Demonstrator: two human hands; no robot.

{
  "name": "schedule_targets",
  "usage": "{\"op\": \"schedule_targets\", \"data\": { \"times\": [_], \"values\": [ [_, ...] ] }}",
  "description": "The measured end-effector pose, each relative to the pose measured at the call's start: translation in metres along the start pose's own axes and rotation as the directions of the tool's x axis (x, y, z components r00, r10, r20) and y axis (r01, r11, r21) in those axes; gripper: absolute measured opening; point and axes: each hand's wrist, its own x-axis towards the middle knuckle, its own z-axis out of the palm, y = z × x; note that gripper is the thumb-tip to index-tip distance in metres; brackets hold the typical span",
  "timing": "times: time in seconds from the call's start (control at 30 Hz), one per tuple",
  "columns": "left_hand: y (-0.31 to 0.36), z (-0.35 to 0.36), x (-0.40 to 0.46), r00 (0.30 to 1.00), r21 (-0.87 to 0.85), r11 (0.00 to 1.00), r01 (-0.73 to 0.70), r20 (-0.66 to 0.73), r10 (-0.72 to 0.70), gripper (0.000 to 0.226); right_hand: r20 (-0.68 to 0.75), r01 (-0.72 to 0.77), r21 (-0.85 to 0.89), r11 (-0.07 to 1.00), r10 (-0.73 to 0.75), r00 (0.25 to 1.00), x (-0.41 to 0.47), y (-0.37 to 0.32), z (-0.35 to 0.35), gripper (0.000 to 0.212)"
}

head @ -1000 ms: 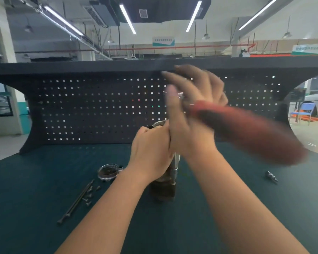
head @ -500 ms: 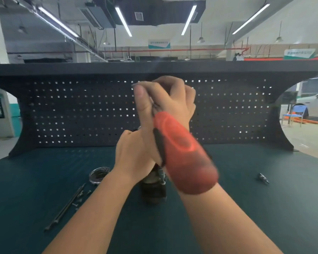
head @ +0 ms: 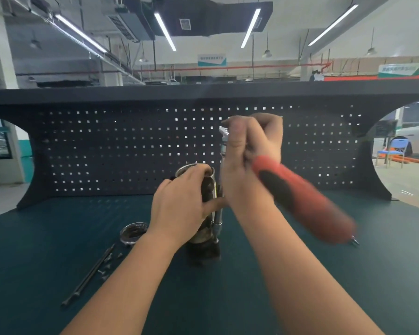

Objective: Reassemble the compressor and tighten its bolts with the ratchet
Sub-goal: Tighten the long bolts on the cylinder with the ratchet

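Both forearms reach forward from near edge of worktop. Left hand cupped, fingers curled, palm down, thumb extended rightward. Right hand raised higher, closed in fist, thumb up along front; motion-blurred, so finger detail uncertain.

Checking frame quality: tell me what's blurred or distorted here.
Head view: the ratchet handle in the right hand is smeared by motion; the left hand on the compressor stays fairly sharp; wide-angle distortion bows the pegboard edges.
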Motion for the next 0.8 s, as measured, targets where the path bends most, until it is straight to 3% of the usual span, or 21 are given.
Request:
{"op": "schedule_targets", "data": {
  "times": [0.03,0.1,0.27,0.4,0.53,0.63,0.8],
  "values": [
    [-0.005,0.006,-0.001,0.996,-0.082,0.994,-0.066,0.059,0.071,0.080,-0.024,0.013,0.021,1.000,-0.012,1.000,0.002,0.004,-0.004,0.045],
    [-0.020,0.014,0.000,0.993,-0.069,0.994,-0.089,0.067,0.093,0.095,-0.047,0.056,0.019,0.998,-0.055,0.997,0.005,0.011,-0.009,0.044],
    [-0.019,0.010,0.003,0.988,-0.024,0.994,-0.104,0.112,0.106,0.096,-0.079,0.085,0.161,0.983,-0.073,0.994,-0.005,0.012,-0.005,0.038],
    [-0.025,0.009,0.003,0.981,-0.030,0.990,-0.141,0.127,0.144,0.073,-0.047,0.059,0.156,0.986,-0.052,0.998,-0.011,0.008,0.001,0.024],
    [-0.024,0.009,0.002,0.981,-0.119,0.981,-0.152,0.101,0.164,0.070,0.070,-0.089,0.235,0.968,0.074,0.995,-0.010,0.008,0.003,0.010],
    [-0.025,0.011,0.000,0.992,-0.330,0.942,-0.054,0.094,0.090,0.011,0.123,-0.177,0.327,0.928,0.144,0.982,-0.006,0.008,0.002,0.003],
    [-0.025,0.008,0.004,0.971,-0.386,0.915,-0.118,0.148,0.188,0.020,0.090,-0.239,0.382,0.893,0.222,0.971,-0.001,0.015,-0.003,0.009]
  ]
}}
